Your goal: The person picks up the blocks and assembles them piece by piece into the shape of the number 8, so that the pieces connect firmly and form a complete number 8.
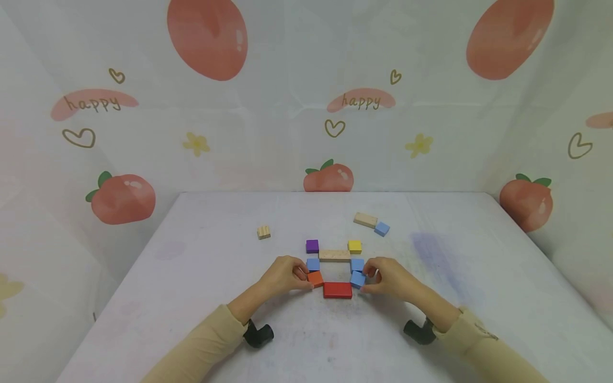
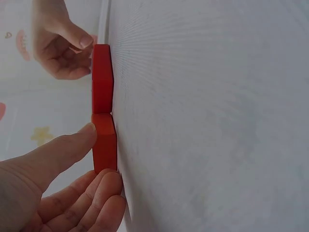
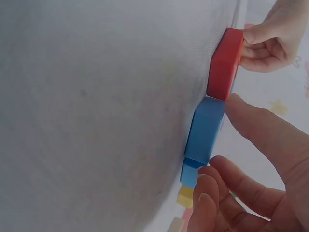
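Wooden blocks form a ring on the table. My left hand [image 1: 286,275] pinches an orange block [image 1: 315,279], set at a slant, with thumb and fingers at its edges. My right hand [image 1: 387,277] holds a tilted blue block [image 1: 357,280] between thumb and fingers. Between these two lies a long red block [image 1: 337,290], touching both at its ends. Behind the slanted blocks sit a blue block on the left [image 1: 313,265] and another blue block on the right [image 1: 357,265]. A plain wooden plank [image 1: 334,256] lies across the back, with a purple block [image 1: 312,246] and a yellow block [image 1: 355,246] near its ends.
A small ridged wooden piece [image 1: 264,232] lies apart at the back left. Farther back on the right, a plain wooden plank [image 1: 365,219] rests beside a blue block [image 1: 382,229]. A patterned cloth [image 1: 268,133] hangs behind the white table [image 1: 206,255].
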The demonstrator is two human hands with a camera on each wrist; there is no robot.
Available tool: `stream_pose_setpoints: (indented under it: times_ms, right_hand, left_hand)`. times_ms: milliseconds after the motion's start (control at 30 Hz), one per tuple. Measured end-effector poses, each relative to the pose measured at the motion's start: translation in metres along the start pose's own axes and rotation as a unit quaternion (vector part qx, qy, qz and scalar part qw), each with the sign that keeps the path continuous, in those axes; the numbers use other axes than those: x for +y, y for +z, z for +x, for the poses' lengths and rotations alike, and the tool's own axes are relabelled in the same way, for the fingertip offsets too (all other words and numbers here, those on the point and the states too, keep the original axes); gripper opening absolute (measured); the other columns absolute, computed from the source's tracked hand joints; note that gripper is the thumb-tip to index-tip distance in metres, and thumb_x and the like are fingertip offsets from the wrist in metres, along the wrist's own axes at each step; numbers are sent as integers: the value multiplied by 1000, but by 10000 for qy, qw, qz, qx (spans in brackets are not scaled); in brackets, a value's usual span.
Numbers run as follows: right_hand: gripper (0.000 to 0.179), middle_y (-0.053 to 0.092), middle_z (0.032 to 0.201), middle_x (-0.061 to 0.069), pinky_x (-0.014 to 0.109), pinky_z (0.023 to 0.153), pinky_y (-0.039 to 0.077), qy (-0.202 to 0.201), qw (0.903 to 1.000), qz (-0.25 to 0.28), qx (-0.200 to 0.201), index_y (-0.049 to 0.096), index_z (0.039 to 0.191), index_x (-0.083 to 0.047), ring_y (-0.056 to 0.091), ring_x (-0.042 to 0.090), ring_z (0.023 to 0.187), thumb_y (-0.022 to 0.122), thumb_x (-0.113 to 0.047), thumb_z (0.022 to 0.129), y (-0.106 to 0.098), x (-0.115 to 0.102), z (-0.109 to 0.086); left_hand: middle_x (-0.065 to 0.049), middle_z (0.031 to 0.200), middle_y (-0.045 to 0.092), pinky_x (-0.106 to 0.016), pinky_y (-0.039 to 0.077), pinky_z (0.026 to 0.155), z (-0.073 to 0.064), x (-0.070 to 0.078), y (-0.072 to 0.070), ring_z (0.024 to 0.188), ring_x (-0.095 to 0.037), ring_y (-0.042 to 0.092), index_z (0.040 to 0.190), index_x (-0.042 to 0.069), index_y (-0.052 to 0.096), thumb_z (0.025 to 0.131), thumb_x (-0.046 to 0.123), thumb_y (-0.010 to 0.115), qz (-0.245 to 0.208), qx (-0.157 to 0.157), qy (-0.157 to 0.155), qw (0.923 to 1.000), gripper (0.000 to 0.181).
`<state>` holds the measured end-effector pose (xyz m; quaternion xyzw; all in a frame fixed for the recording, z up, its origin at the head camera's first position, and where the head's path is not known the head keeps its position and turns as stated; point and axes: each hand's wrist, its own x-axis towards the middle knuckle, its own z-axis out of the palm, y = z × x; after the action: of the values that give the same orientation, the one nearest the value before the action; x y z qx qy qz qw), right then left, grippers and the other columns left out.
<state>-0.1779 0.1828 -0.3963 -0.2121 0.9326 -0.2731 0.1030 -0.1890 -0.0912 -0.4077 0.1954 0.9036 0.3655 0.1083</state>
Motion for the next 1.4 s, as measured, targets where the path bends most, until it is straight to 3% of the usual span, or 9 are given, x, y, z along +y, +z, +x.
stream_pose_setpoints:
  times_ms: [700, 1400]
  right_hand:
    - [22, 63, 84, 4, 18, 58, 43, 63, 10000, 70, -3, 62, 92, -5, 49, 9, 66, 75, -10, 75, 3, 1, 2]
    - [22, 62, 84, 4, 17, 57, 43, -139, 9999, 65, 40, 62, 92, -4, 49, 8, 65, 75, -9, 75, 3, 2, 3]
  left_hand:
    - [-3, 74, 67, -19, 45, 61, 0, 1, 0, 68, -8, 56, 90, 1, 68, 71, 17, 80, -47, -21, -124, 9999, 28]
    - [-2, 74, 66, -19, 44, 60, 0, 2, 0, 68, -8, 55, 90, 2, 68, 72, 17, 80, -46, -30, -149, 9999, 27]
